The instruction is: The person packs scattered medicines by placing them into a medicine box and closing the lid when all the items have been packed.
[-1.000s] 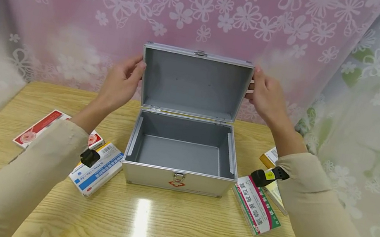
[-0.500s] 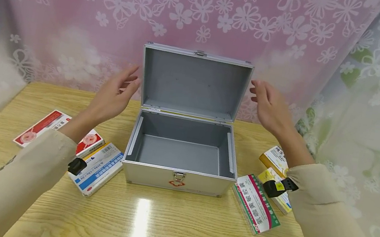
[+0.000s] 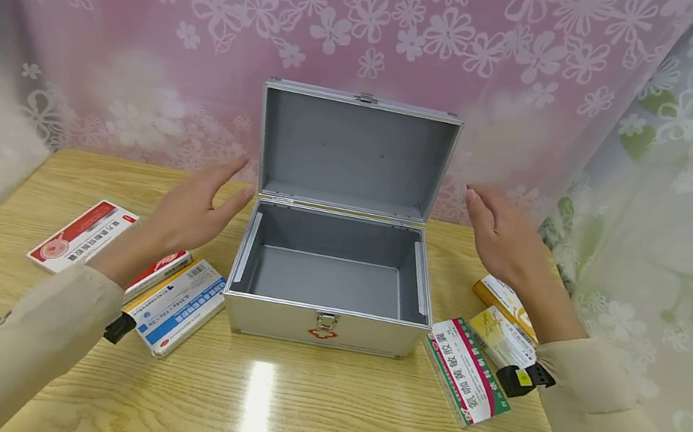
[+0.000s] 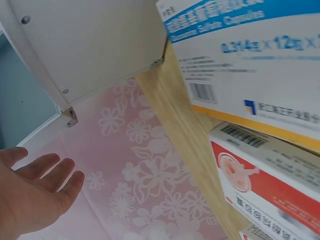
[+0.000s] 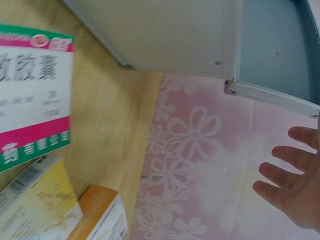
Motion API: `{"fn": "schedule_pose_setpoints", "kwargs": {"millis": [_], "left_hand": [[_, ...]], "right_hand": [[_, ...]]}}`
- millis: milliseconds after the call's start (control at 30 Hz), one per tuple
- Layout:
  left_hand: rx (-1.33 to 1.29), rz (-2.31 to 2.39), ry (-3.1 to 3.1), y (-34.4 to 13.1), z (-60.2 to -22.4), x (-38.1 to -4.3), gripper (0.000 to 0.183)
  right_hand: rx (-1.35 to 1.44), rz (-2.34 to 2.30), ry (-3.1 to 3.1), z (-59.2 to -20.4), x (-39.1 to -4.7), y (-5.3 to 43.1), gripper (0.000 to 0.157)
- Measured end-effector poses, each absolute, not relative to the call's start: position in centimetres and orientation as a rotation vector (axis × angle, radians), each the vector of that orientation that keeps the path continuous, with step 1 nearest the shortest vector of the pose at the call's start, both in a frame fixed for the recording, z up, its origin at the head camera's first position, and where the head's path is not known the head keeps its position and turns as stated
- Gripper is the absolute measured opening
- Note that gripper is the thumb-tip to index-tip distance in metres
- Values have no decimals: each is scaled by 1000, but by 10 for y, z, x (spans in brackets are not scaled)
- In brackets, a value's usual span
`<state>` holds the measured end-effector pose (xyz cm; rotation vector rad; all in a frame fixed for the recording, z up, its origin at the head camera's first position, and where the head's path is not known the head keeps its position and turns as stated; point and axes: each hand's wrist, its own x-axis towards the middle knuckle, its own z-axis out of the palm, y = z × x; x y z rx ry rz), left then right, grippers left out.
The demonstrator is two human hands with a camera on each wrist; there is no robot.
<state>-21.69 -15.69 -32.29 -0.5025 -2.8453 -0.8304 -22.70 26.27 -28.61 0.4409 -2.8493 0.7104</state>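
Note:
A silver metal first-aid box [image 3: 274, 320] stands in the middle of the table, its lid [image 3: 357, 153] raised and its grey inside bare. To its left my left hand [image 3: 192, 209] hovers with fingers extended, holding nothing; the left wrist view shows the same hand [image 4: 37, 195] apart from the box. On the other side my right hand [image 3: 508, 239] is likewise in the air, its fingers [image 5: 280, 157] spread and touching nothing. Below my left forearm lie a blue-and-white medicine box [image 3: 182, 311] and red-and-white medicine boxes [image 3: 83, 237]. A green-and-pink medicine box [image 3: 467, 374] lies right of the metal box.
Beside the right wrist lie a yellow medicine box [image 3: 499, 333] and an orange-and-white medicine box [image 3: 507, 304]. A pink flowered curtain [image 3: 379, 23] hangs behind the wooden table [image 3: 313, 417]. Another flowered curtain [image 3: 689, 266] hangs at the right.
Both hands have let go of the raised lid's sides and moved down and outward from it. The lid stays up, and the metal box has not moved.

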Motion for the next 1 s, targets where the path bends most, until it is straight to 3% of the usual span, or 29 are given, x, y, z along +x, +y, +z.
{"fn": "schedule_pose_setpoints", "kwargs": {"millis": [1000], "left_hand": [[-642,-478,-2877,-162,-358,-184,72]], "right_hand": [[547,136,-2942,-349,-187,275,58]]}}
